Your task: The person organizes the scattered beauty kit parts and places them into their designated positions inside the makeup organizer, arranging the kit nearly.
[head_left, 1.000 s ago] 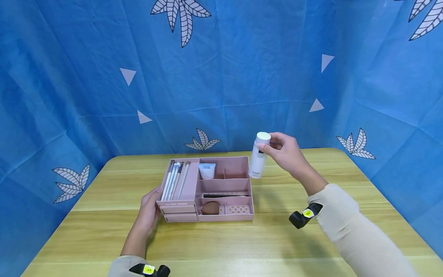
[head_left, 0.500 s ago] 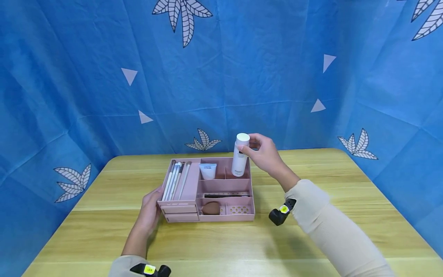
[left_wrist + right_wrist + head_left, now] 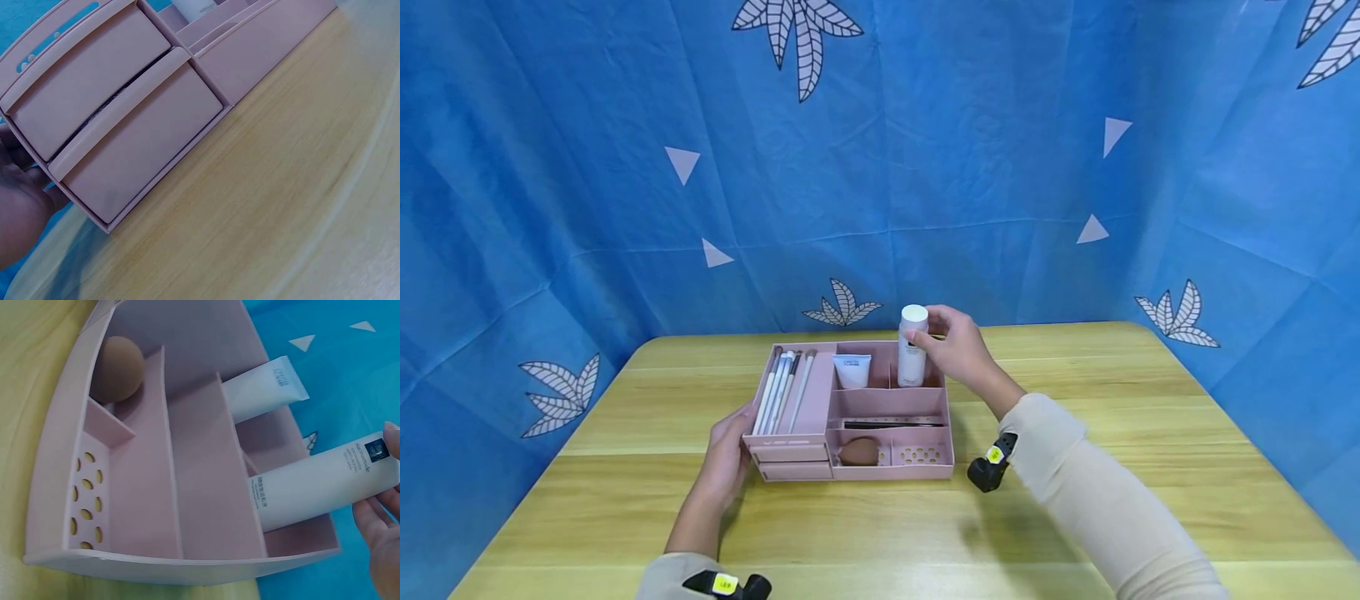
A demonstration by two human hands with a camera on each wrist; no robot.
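My right hand (image 3: 958,346) pinches a white lotion bottle (image 3: 912,358) near its top, thumb in front and fingers behind. The bottle stands upright with its lower end inside the back right compartment of a pink cosmetics organizer (image 3: 891,472). In the right wrist view the bottle (image 3: 325,481) shows a dark square label, and its base is hidden behind a divider. My left hand (image 3: 727,450) rests against the organizer's left side; in the left wrist view its fingers (image 3: 37,178) reach behind that side wall, partly hidden. A white tube (image 3: 852,372) stands in the compartment left of the bottle.
Several makeup brushes (image 3: 784,392) lie on the organizer's left top. A thin black pencil (image 3: 891,425) lies in the middle compartment, and a brown makeup sponge (image 3: 858,452) in the front left one. Two drawers (image 3: 140,125) face front. A blue curtain (image 3: 880,167) hangs behind the wooden table (image 3: 880,542).
My right hand has carried the lotion bottle leftward from beside the organizer, then lowered it into the back right compartment. My left hand stays at the organizer's side.
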